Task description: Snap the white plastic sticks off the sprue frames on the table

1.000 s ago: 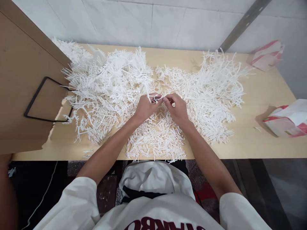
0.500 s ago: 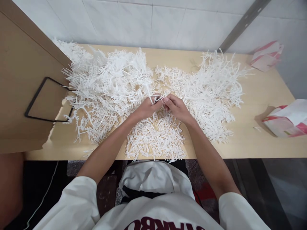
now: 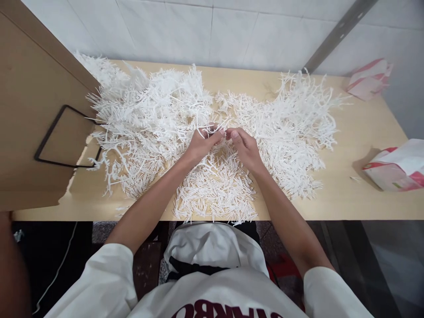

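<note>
Over the middle of the table my left hand (image 3: 204, 142) is closed around a white branched plastic piece (image 3: 202, 132), whose thin twigs stick out past the fingers. Close beside its fingertips is my right hand (image 3: 245, 146), thumb and forefinger bent together; what they pinch, if anything, is too small to make out. Below both hands lies a spread of small thin white sticks (image 3: 215, 194). A large heap of white branched pieces (image 3: 149, 101) rises to the left, and another tangled heap (image 3: 298, 115) to the right.
A brown cardboard sheet (image 3: 39, 110) with a black wire frame (image 3: 49, 132) stands at the left. Red-and-white paper containers, one nearer (image 3: 397, 165) and one farther (image 3: 370, 79), are on the right. Behind the table (image 3: 351, 132) are a tiled wall (image 3: 232, 33) and a metal post (image 3: 341, 33).
My left hand has shifted slightly left and its grip on the branched piece has turned. My right fingertips have come a little apart from it. The person's limb at far left has moved.
</note>
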A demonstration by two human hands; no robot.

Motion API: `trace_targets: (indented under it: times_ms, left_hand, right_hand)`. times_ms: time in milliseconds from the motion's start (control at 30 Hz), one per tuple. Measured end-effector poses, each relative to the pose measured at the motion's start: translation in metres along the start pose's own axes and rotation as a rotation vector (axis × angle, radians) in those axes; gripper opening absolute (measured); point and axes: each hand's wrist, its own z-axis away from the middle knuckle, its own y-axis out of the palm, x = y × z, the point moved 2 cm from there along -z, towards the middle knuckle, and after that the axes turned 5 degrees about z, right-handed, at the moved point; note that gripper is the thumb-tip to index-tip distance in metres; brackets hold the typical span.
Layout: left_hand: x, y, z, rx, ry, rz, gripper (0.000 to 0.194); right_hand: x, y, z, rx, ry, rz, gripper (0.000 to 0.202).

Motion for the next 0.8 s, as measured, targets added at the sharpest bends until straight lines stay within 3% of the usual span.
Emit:
trace_targets:
  times_ms: [133, 333, 500, 633, 800]
  left_hand:
    - [0.001, 0.003, 0.002, -0.007, -0.047, 0.029, 0.019]
    - [0.005, 0.001, -0.002, 0.04, -0.074, 0.037, 0.027]
    - [0.005, 0.001, 0.0, 0.006, -0.075, 0.055, 0.024]
    - [0.001, 0.006, 0.005, 0.014, 0.011, 0.003, 0.011]
    - [-0.003, 0.005, 0.009, 0.035, 0.139, -0.159, 0.019]
  right_hand:
    - [0.004, 0.001, 0.002, 0.057, 0.003, 0.031, 0.028]
    - [0.009, 0.004, 0.004, 0.036, -0.04, 0.156, 0.032]
    - [0.003, 0.005, 0.004, 0.061, -0.178, 0.347, 0.023]
    - [-0.001, 0.006, 0.004, -0.002, -0.223, 0.475, 0.014]
    - [-0.002, 0.006, 0.004, -0.025, -0.233, 0.521, 0.018]
